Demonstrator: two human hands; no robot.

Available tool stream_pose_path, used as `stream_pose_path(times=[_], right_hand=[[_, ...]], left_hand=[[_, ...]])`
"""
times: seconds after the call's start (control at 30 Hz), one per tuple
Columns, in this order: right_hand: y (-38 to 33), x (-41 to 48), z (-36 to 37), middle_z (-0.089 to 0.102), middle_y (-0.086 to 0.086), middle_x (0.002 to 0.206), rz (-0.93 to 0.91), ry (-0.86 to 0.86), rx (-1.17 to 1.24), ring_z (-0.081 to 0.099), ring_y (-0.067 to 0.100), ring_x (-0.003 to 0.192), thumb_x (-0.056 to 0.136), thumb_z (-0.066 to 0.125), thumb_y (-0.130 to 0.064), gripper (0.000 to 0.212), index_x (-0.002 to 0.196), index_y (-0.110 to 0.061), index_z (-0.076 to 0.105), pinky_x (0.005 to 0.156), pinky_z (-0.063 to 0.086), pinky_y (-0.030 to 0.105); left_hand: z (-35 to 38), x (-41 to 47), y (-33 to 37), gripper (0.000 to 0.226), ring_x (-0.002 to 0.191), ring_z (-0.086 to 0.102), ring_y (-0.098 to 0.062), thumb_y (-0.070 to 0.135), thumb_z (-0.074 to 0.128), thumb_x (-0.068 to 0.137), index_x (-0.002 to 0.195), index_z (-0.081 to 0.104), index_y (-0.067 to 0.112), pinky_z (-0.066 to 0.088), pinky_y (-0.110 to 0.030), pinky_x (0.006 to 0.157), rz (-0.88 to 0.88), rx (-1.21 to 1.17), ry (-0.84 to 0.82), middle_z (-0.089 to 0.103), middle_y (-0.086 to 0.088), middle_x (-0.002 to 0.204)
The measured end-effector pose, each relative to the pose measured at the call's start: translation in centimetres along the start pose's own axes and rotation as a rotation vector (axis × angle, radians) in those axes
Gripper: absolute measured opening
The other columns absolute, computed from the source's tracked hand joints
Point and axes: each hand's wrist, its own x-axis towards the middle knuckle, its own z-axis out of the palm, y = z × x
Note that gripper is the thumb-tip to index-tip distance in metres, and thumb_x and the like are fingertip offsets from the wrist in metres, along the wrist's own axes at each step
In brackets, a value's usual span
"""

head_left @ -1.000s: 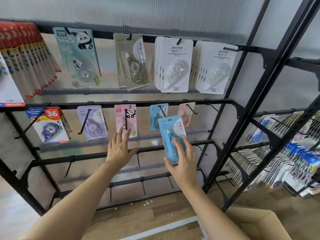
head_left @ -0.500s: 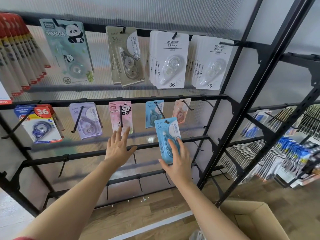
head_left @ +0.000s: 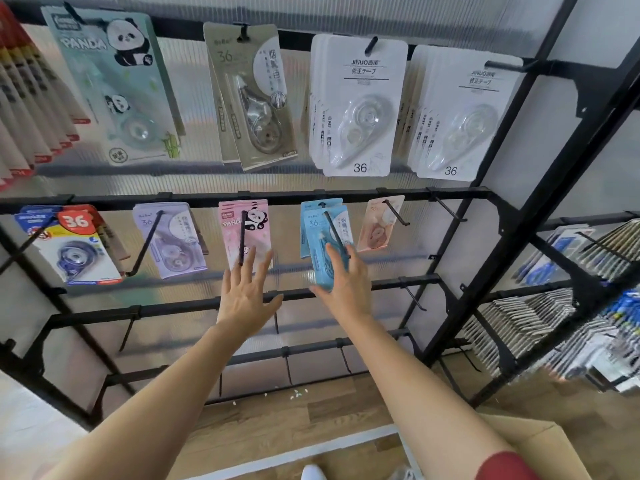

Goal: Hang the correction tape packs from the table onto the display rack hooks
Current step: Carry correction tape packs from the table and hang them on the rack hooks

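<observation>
Right hand (head_left: 346, 289) grips a blue correction tape pack (head_left: 320, 252) by its lower half, thumb and fingers curled round its edges, and holds it up against the display rack (head_left: 194, 199) just below the middle rail, toward that rail's right end. A black hook (head_left: 334, 233) slants down across the front of the pack; whether the pack's hole sits on the rod, I cannot tell. Behind it, more blue packs (head_left: 313, 206) hang from the same hook. Left hand (head_left: 242, 296) is open, fingers spread and straight, holding nothing, its fingertips reaching up to the bottom edge of a pink panda pack (head_left: 254, 233) on the neighbouring hook to the left. Farther left along the same rail hang a lilac pack (head_left: 173, 244) and a blue-and-red pack marked 36 (head_left: 74, 247); a peach pack (head_left: 377, 225) hangs just right of the blue ones. On the top rail are a green panda pack (head_left: 117, 88), a beige pack (head_left: 254, 98) and two stacks of white packs (head_left: 360, 105). A cardboard box (head_left: 540, 448) stands on the wooden floor (head_left: 311, 420) at the lower right.
</observation>
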Motion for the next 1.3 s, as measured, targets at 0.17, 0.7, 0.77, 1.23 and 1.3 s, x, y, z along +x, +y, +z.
stream_pose_path(times=[0.17,0.7,0.77,1.23,1.3], right_hand=[[0.2,3.1,2.0,0.017,0.017,0.155,0.003,-0.004,0.028,0.029,0.037,0.135,0.084,0.07,-0.034,0.079,0.15,-0.024,0.028,0.102,0.042,0.052],[0.3,2.5,3.1,0.01,0.018,0.158,-0.002,-0.196,-0.166,0.02,0.039,0.143,0.089,0.064,-0.035,0.087,0.154,-0.026,0.007,0.108,0.033,0.058],[0.1,0.7,2.1,0.001,0.014,0.16,0.04,-0.252,-0.197,0.01,0.036,0.146,0.095,0.053,-0.04,0.081,0.153,-0.028,-0.002,0.114,0.02,0.059],[1.1,-13.6,-3.2,0.004,0.012,0.16,0.071,-0.445,-0.311,0.009,0.034,0.146,0.098,0.046,-0.04,0.071,0.153,-0.026,0.004,0.115,0.015,0.054],[1.4,-15.0,-3.8,0.006,0.012,0.16,0.06,-0.459,-0.315,0.011,0.034,0.145,0.098,0.047,-0.039,0.071,0.153,-0.026,0.006,0.115,0.016,0.055]], left_hand=[[0.3,2.0,-0.7,0.093,0.145,-0.022,-0.025,0.057,0.044,0.093,0.135,-0.036,0.032,-0.014,-0.039,0.11,0.006,0.014,0.014,-0.029,-0.003,0.156],[-0.5,0.1,-1.1,0.084,0.147,-0.014,-0.029,0.057,0.036,0.095,0.148,-0.022,0.028,-0.009,-0.044,0.118,-0.06,0.146,-0.013,-0.021,-0.008,0.158],[-0.6,-1.6,-1.0,0.084,0.147,-0.012,-0.029,0.055,0.039,0.095,0.15,-0.019,0.027,-0.006,-0.045,0.118,-0.074,0.148,-0.028,-0.018,-0.008,0.159],[0.6,-14.4,-0.2,0.081,0.147,-0.004,-0.03,0.05,0.044,0.095,0.152,-0.009,0.027,0.002,-0.046,0.118,-0.144,0.054,-0.158,-0.013,-0.007,0.16],[0.3,-16.0,0.2,0.081,0.147,-0.003,-0.03,0.049,0.045,0.095,0.153,-0.007,0.026,0.003,-0.047,0.118,-0.169,0.041,-0.148,-0.011,-0.007,0.16]])
